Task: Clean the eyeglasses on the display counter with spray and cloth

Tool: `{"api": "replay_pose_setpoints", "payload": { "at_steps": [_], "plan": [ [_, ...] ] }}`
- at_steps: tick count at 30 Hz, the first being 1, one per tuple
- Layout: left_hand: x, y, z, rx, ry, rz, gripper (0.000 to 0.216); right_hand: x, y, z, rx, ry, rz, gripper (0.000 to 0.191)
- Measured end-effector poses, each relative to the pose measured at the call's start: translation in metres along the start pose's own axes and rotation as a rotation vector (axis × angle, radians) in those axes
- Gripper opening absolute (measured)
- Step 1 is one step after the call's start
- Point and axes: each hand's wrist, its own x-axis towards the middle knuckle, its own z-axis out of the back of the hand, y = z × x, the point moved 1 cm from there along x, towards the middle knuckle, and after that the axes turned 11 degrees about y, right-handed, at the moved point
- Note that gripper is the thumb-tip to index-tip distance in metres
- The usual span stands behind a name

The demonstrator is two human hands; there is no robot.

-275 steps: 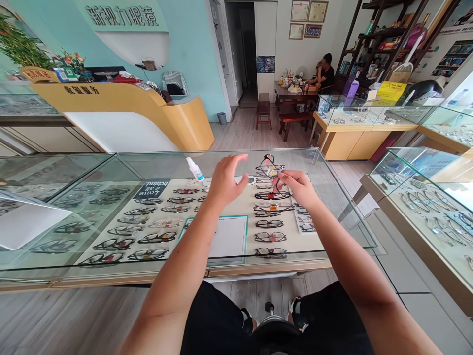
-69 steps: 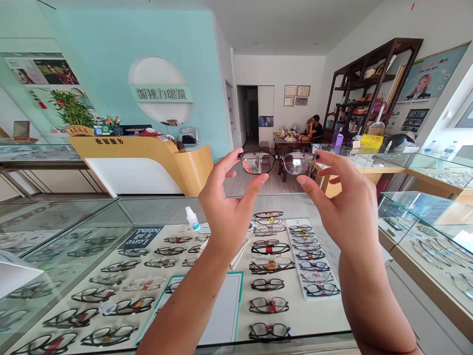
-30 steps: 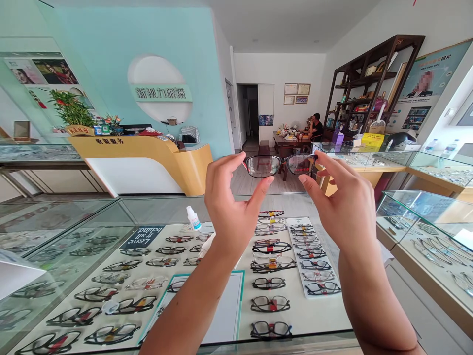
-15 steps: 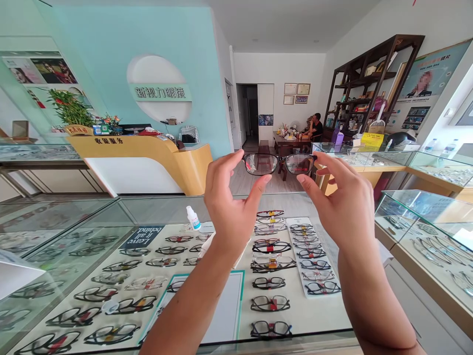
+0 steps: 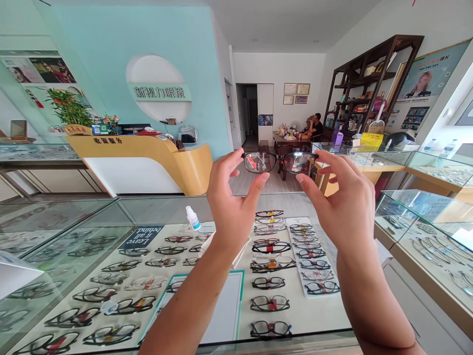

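Note:
A pair of dark-framed eyeglasses (image 5: 279,159) is held up in the air before me, above the glass display counter. My left hand (image 5: 236,190) pinches its left end, with the thumb under the lens and the index finger at the upper corner. At the opposite end, my right hand (image 5: 334,192) grips the frame in the same way. Both lenses are see-through with reflections on them. Behind my left forearm, a whitish cloth or pouch (image 5: 241,256) is partly hidden. A small white bottle (image 5: 192,218) with a blue label stands to the left.
Rows of eyeglasses (image 5: 271,303) lie in the glass counter beneath my arms. A green-edged white sheet (image 5: 223,305) is under my left forearm. More glass cases (image 5: 428,236) stand at right. Farther back are a wooden reception desk (image 5: 192,167) and a person seated at a table (image 5: 317,129).
The eyeglasses have tilted slightly and their left side has shifted a little left, changing the lens reflections. My left hand has moved slightly; both hands keep their hold.

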Motion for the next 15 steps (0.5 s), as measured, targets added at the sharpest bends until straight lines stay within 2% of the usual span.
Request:
{"api": "replay_pose_setpoints", "payload": {
  "at_steps": [7,15],
  "plan": [
    [0.0012,0.0002,-0.0009,0.056,-0.031,-0.070,0.057,0.0008,-0.0027,-0.0025,0.005,0.027,-0.011,0.046],
    [0.0004,-0.0059,0.0016,0.169,-0.054,-0.055,0.057,0.0028,-0.0029,-0.0027,-0.008,0.089,-0.031,0.051]
  ]
}}
